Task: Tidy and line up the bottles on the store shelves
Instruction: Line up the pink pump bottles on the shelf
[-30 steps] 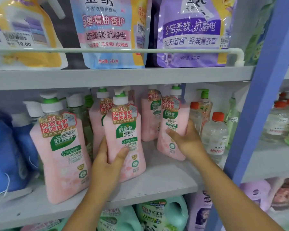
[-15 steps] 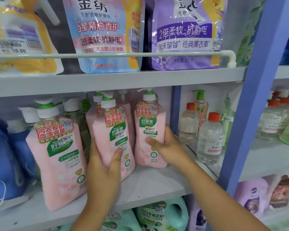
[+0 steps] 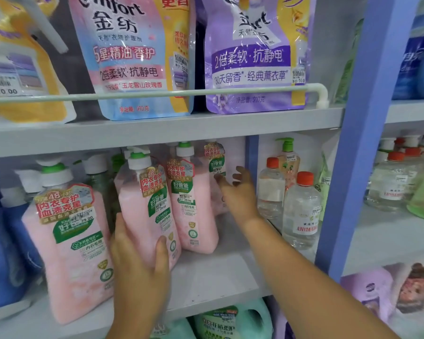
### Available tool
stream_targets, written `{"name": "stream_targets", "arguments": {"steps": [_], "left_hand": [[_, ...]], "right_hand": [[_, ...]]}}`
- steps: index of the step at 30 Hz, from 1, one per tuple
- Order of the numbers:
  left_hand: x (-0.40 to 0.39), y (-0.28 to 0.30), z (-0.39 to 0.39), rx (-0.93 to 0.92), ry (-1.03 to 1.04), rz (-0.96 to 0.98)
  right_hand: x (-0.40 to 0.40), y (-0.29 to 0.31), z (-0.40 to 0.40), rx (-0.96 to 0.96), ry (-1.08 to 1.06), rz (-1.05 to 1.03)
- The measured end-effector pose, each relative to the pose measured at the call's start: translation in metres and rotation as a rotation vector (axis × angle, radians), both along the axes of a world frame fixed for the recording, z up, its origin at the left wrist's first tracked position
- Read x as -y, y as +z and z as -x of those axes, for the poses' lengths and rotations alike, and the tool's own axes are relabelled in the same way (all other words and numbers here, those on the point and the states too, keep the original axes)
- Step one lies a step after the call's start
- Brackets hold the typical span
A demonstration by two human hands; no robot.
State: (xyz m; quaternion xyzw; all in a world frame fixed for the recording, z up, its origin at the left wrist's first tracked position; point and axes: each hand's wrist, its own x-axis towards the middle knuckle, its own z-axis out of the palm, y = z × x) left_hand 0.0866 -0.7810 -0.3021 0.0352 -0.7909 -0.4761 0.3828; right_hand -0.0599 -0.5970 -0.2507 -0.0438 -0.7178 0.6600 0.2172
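Shelving: pale grey shelf boards point(image 3: 206, 272), stacked in tiers, running on into the bay to the right.
Upright: blue post point(image 3: 353, 167) dividing the two bays.
Guard rail: white bar point(image 3: 206, 92) along the upper shelf's front edge.
Light: even, soft.

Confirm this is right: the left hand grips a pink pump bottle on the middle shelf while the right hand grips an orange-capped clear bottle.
Not quite. In the head view the right hand grips nothing; it reaches open-fingered toward the rear pink bottle, apart from the orange-capped clear bottles. The left hand does grip a pink pump bottle.
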Motion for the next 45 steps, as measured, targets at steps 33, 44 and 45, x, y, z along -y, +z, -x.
{"name": "stream_targets", "arguments": {"steps": [33,44,45], "left_hand": [[0.002,0.009,-0.008,-0.044,-0.067,-0.059],[0.013,0.004,-0.001,-0.004,-0.263,-0.277],[0.015,0.004,0.001,0.002,-0.289,-0.292]], "right_hand": [[0.034,-0.017,-0.063,0.019,0.342,-0.195],[-0.061,-0.027,-0.065,0.027,0.186,-0.172],[-0.053,-0.03,-0.064,0.024,0.133,-0.212]]}}
